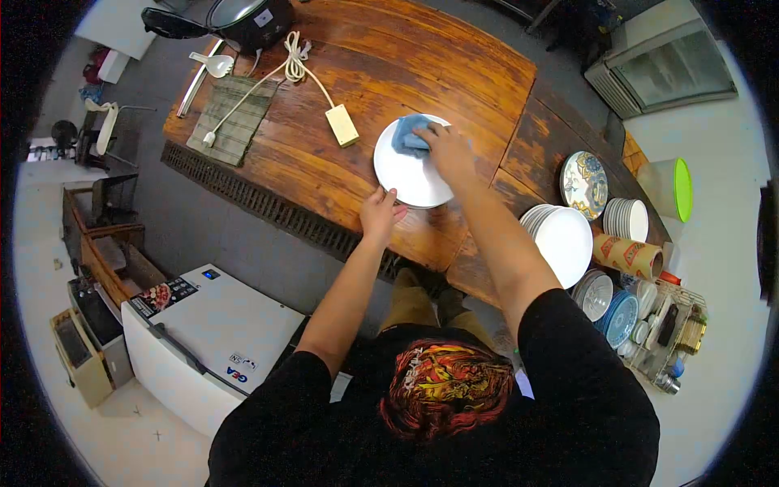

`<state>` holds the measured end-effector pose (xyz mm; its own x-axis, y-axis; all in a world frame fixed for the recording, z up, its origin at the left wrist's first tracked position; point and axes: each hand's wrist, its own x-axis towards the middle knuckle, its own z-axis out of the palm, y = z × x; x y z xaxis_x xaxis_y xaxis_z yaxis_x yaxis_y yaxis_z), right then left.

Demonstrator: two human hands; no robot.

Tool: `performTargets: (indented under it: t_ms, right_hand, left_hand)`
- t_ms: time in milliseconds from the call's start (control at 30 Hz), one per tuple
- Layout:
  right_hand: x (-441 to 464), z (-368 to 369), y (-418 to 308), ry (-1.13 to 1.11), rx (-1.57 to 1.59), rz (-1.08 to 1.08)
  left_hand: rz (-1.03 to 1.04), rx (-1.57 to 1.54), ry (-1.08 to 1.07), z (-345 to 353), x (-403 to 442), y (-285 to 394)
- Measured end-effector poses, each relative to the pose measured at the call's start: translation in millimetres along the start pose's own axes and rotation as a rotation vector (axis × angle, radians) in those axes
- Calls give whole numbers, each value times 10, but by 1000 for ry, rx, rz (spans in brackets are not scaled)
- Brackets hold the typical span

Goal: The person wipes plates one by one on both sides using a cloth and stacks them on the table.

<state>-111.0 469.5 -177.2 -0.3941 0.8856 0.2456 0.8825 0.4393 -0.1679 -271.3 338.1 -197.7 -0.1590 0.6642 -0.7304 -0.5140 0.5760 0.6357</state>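
Observation:
A round white plate [410,177] lies on the wooden table [324,174]. My left hand [380,215] is at the plate's near left rim, the thumb on top and the other fingers at and below the edge. On the plate's upper part, my right hand [448,150] presses a bunched blue cloth [408,135] against the white surface. Its fingers are bent over the cloth. To the right, a stack of white plates [565,246] stands near the table's edge.
A power strip [342,126] with a coiled cord, a green cloth [235,118], a white spoon [217,65] and a black cooker [247,24] are at the left. Patterned plates [584,185], bowls [595,296], a cardboard roll [629,254] and a wire rack [669,337] stand at the right.

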Motion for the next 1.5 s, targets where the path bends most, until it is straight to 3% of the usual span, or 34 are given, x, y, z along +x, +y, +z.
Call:
performTargets:
  t_ms: [133, 300, 600, 667, 767, 800, 867, 933, 1000, 1100, 1167, 1200, 1267, 1333, 1367, 1433, 1500]
  right_hand:
    - [-192, 184, -277, 36, -32, 107]
    - [-409, -41, -469, -93, 130, 11]
    - [-688, -452, -240, -763, 615, 132]
    - [-812, -717, -155, -1055, 679, 194]
    - [-1300, -1016, 8, -1113, 664, 245]
    - [-1528, -1090, 102, -1102, 664, 249]
    - [-2067, -1238, 277, -999, 956, 471]
    - [-2772, -1398, 301, -796, 1448, 1213]
    - [-3384, -1422, 473, -669, 1710, 1470]
    - [-4065, -1578, 638, -413, 2057, 1537]
    - [-4175, -1785, 659, -150, 2309, 1424]
    - [-4152, -1920, 672, -119, 2320, 1419]
    - [-4023, -2233, 721, 86, 2427, 1248]
    - [-3847, -2589, 790, 139, 2343, 1130]
    - [-3769, -2761, 794, 171, 2254, 1047]
    - [-3682, -3010, 765, 237, 2078, 893]
    - [-3654, -3151, 761, 258, 2013, 842]
  left_hand:
    - [8, -11, 23, 7, 16, -35]
    - [46, -170, 49, 63, 67, -126]
    - [13, -271, -109, -50, 133, -89]
    - [-18, -267, -85, -51, 97, -36]
    - [-138, -274, 17, -27, 25, 15]
    - [-147, -245, 74, -33, 14, -6]
    - [-156, -200, 116, -79, -43, -42]
    - [-221, -120, 152, -141, -156, -102]
    - [-289, -122, 173, -172, -179, -282]
    - [-360, 14, 30, -175, -376, -479]
    - [-359, 130, -143, 104, -801, -490]
    - [-357, 150, -156, 160, -783, -621]
    - [-298, 368, -520, 307, -679, -880]
    - [-224, 511, -678, 1269, -2081, -427]
    - [-203, 527, -687, 1490, -2229, -533]
    - [-229, 341, -1001, 1817, -2462, -695]
    - [-261, 262, -1115, 2100, -2678, -784]
